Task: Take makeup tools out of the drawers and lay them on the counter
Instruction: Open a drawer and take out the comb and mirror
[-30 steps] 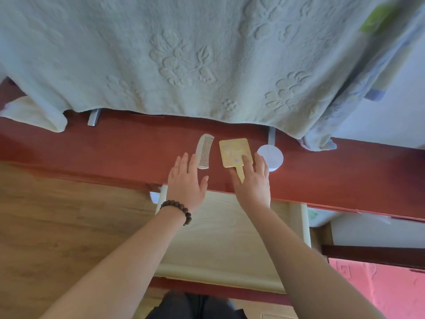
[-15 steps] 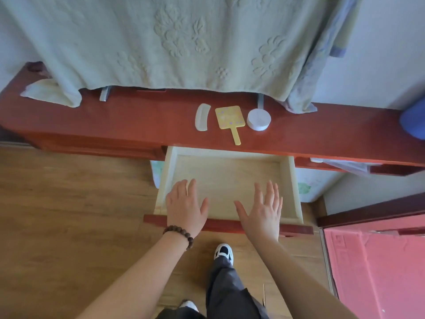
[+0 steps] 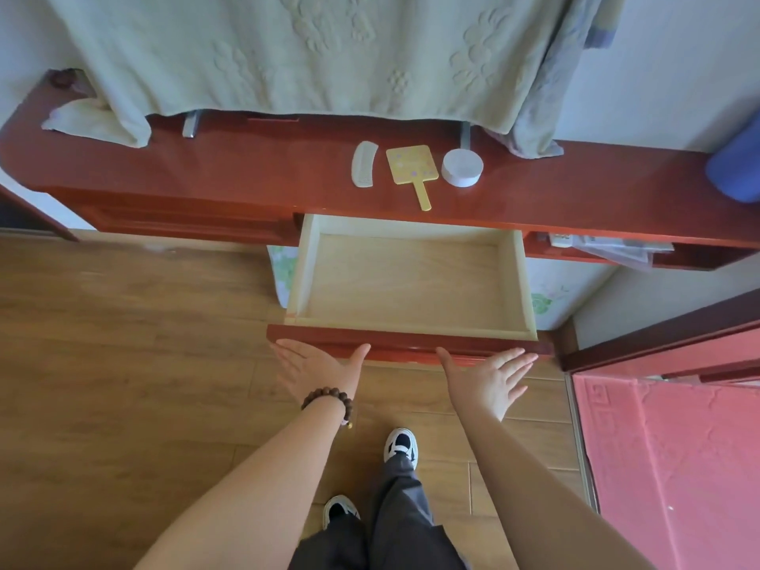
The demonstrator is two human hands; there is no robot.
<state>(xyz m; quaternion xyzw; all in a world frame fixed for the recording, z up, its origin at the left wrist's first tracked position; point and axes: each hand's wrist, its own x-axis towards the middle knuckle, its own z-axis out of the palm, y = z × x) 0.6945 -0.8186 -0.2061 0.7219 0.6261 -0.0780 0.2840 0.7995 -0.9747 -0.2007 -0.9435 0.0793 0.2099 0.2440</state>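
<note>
On the red counter [image 3: 230, 174] lie a white comb [image 3: 364, 164], a yellow hand mirror [image 3: 412, 168] with its handle toward me, and a round white compact [image 3: 462, 168]. Below them the pale wooden drawer [image 3: 519, 277] stands pulled out, with nothing showing inside. My left hand [image 3: 316, 370], with a bead bracelet at the wrist, and my right hand [image 3: 487, 382] are spread flat with straight fingers just in front of the drawer's red front panel [image 3: 405, 343]. Neither hand holds anything.
A pale green towel [image 3: 312, 51] hangs over the counter's back. A blue object [image 3: 736, 166] sits at the counter's far right. A second drawer [image 3: 608, 248] to the right holds plastic packets. Wooden floor lies below, a pink mat [image 3: 674, 466] at right, my shoes underneath.
My hands left the comb and mirror on the counter and drew back, first over the drawer, now to its front panel. The view pulled away from the counter.
</note>
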